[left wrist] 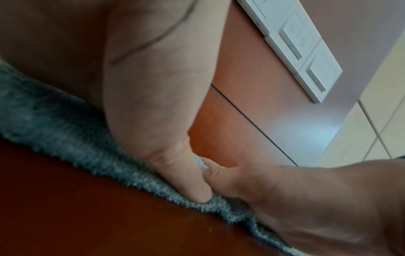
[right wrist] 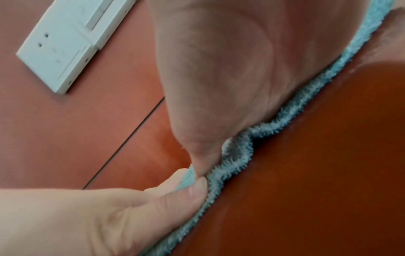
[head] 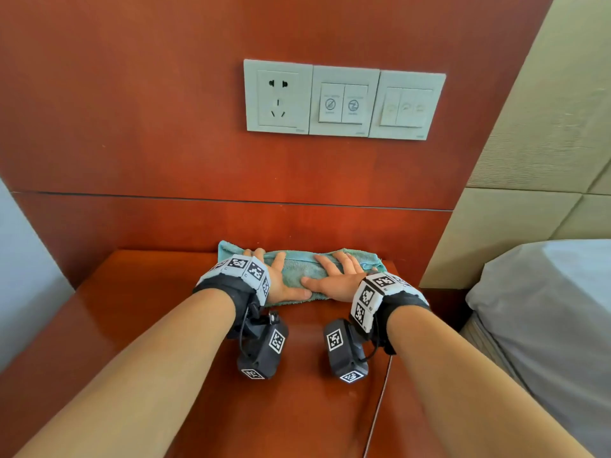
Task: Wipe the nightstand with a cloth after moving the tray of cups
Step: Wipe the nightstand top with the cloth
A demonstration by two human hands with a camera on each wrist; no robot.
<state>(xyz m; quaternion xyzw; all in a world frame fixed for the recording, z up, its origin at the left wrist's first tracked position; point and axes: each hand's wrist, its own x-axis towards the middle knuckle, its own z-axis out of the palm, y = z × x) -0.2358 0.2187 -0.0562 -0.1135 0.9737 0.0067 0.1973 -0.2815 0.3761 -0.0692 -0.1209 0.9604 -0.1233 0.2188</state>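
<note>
Because the wiping stroke needs even pressure across its width, the head view shows the left hand [head: 281,279] and the right hand [head: 334,276] laid flat, fingers spread, side by side on the folded teal cloth [head: 297,266]. The cloth lies on the nightstand [head: 132,325] at its rear edge, against the wooden wall panel [head: 165,143] below the socket and switch plates [head: 344,100]. No tray or cups are in view.

In the left wrist view, both thumbs meet tip to tip on the cloth [left wrist: 65,135], pinning its near edge to the nightstand [left wrist: 87,207].

In the right wrist view, the cloth [right wrist: 236,159] buckles into a small wave beside the thumbs, probably from inward pressure of the palms.
</note>
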